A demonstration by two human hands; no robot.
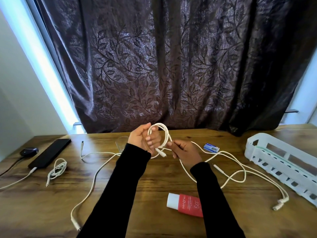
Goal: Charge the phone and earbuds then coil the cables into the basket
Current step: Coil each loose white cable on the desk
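- Left hand (143, 140) fingers (148, 138) curl around a loop of white cable (164, 134), held above the counter (120, 186).
- Right hand (186, 152) fingers (171, 144) pinch the same cable just beside the loop.
- The cable's slack trails right toward the basket (281, 162).
- Phone (49, 152) and earbuds case (29, 151) lie far left of the loop.

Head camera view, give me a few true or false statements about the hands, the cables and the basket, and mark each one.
1. The left hand holds a loop of the white cable. True.
2. The right hand rests flat on the table. False: it pinches the same cable above the table.
3. A coiled cable already lies in the basket. False: the coiled cable lies on the table beside the phone.
4. A cable is plugged into the phone. True.
5. The red tube stands upright. False: it lies on its side.
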